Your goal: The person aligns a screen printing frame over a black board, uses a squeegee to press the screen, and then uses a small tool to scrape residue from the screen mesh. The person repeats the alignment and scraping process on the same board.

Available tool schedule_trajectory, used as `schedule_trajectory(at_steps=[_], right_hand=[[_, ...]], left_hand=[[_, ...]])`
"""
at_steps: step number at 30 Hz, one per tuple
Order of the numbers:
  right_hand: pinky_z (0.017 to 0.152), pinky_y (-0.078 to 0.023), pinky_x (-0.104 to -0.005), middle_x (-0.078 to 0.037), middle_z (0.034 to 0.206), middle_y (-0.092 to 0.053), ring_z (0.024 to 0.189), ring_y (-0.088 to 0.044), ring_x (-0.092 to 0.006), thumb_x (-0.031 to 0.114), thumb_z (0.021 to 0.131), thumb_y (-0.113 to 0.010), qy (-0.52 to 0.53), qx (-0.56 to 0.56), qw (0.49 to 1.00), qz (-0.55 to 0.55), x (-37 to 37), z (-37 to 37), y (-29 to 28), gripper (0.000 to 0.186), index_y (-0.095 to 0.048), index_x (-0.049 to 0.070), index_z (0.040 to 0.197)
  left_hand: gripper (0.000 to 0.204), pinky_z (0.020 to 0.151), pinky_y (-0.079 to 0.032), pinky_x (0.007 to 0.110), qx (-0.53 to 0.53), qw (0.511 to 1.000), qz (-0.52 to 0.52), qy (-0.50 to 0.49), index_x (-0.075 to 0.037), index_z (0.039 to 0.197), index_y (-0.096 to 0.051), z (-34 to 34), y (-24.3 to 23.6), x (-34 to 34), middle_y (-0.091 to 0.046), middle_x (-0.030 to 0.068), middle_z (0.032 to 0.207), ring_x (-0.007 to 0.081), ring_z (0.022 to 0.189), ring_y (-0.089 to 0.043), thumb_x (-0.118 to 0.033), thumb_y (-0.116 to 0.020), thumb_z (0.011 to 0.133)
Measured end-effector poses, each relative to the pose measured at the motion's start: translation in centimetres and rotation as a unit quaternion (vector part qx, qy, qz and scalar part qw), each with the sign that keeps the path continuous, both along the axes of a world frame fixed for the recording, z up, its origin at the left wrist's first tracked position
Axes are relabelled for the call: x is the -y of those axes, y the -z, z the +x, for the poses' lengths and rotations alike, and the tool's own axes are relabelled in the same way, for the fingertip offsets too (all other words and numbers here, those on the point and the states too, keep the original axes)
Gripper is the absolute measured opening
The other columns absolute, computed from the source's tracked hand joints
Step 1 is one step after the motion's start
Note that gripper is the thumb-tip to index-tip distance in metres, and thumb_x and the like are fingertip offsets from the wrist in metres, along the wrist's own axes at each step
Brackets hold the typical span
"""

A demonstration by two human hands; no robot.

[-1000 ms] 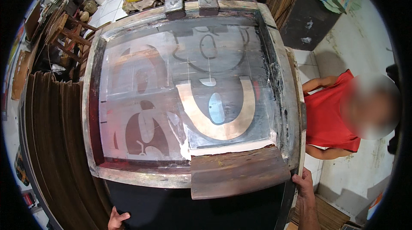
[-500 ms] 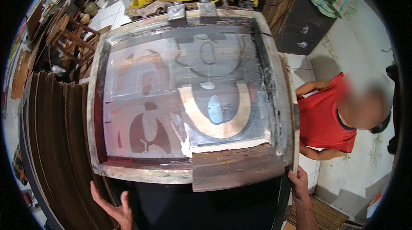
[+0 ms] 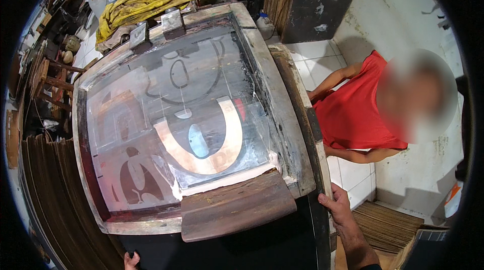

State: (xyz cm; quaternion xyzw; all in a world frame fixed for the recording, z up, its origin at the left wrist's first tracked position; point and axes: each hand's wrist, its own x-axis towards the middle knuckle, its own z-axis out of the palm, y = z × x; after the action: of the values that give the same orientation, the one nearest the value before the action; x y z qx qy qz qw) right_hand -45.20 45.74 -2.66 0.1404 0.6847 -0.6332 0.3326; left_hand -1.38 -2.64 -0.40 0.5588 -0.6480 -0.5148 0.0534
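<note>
A wooden screen-printing frame (image 3: 132, 225) lies tilted across the middle of the view, its translucent mesh bearing cartoon-like shapes. Across its near right corner rests a wide brown wooden squeegee (image 3: 237, 204), with a band of white ink along its far side. Beneath the frame is a black board (image 3: 262, 242). My right hand (image 3: 339, 207) is closed on the board's right edge, thumb on top and the other fingers largely hidden. Only a few fingertips of my left hand (image 3: 131, 260) show at the lower edge, by the board's near left side; their grip cannot be made out.
Stacked brown sheets (image 3: 48, 189) stand at the left, and another stack (image 3: 385, 224) lies low at the right. A person in a red shirt (image 3: 348, 109) stands to the right. Metal clamps (image 3: 172, 23) and a yellow cloth (image 3: 166, 0) are at the back.
The view has swung right, so the frame appears turned and further left. My left hand, open before, has dropped mostly out of the picture. My right hand still holds the board's edge.
</note>
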Motion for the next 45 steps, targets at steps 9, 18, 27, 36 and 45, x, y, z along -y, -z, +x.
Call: schedule_trajectory(at_steps=[9,18,27,36,45], right_hand=[[0.085,-0.052,-0.0270,-0.004,0.105,-0.073,0.092,-0.065,-0.0102,0.016,0.094,-0.079,0.005,-0.044,0.999,0.024,0.7,0.3,-0.1,0.038,-0.068,-0.003,0.124],[0.086,-0.052,-0.0278,-0.004,0.104,-0.072,0.091,-0.063,-0.0104,0.015,0.094,-0.079,-0.002,-0.049,0.998,0.025,0.7,0.0,0.2,0.035,-0.068,-0.004,0.121],[0.090,-0.052,-0.0286,-0.006,0.109,-0.073,0.096,-0.066,-0.0128,0.014,0.094,-0.078,0.009,-0.048,0.999,0.016,0.6,0.1,0.2,0.036,-0.068,-0.004,0.123],[0.106,-0.045,-0.0369,-0.015,0.131,-0.062,0.121,-0.058,-0.0222,0.010,0.094,-0.067,-0.046,-0.169,0.978,0.114,2.7,-0.7,-1.5,0.055,-0.052,-0.005,0.145],[0.119,-0.032,-0.0509,-0.025,0.148,-0.044,0.140,-0.043,-0.0409,0.021,0.102,-0.060,-0.118,-0.503,0.815,0.262,13.2,-7.1,-3.0,0.060,-0.044,-0.001,0.155]], left_hand=[[0.080,0.126,-0.023,0.061,0.061,0.792,-0.501,0.344,0.003,0.154,-0.045,-14.9,-1.6,-5.8,-0.047,0.0233,0.156,0.0417,0.150,-0.040,-0.040,-0.075,0.094],[0.057,0.118,-0.028,0.066,0.062,0.741,-0.584,0.326,-0.003,0.131,-0.062,-17.2,0.8,-5.8,-0.060,0.0164,0.123,0.0365,0.124,-0.056,-0.049,-0.066,0.097],[0.056,0.117,-0.028,0.064,0.040,0.753,-0.569,0.330,-0.003,0.129,-0.062,-17.6,0.7,-5.7,-0.062,0.0159,0.121,0.0361,0.120,-0.057,-0.046,-0.068,0.093],[0.056,0.116,-0.028,0.061,0.018,0.770,-0.548,0.327,-0.004,0.124,-0.067,-18.7,-0.3,-5.9,-0.065,0.0138,0.115,0.0346,0.113,-0.059,-0.042,-0.073,0.084],[0.060,0.113,-0.032,0.059,-0.017,0.764,-0.555,0.329,-0.003,0.125,-0.066,-18.8,-0.5,-5.7,-0.065,0.0141,0.116,0.0346,0.114,-0.059,-0.046,-0.076,0.085]])
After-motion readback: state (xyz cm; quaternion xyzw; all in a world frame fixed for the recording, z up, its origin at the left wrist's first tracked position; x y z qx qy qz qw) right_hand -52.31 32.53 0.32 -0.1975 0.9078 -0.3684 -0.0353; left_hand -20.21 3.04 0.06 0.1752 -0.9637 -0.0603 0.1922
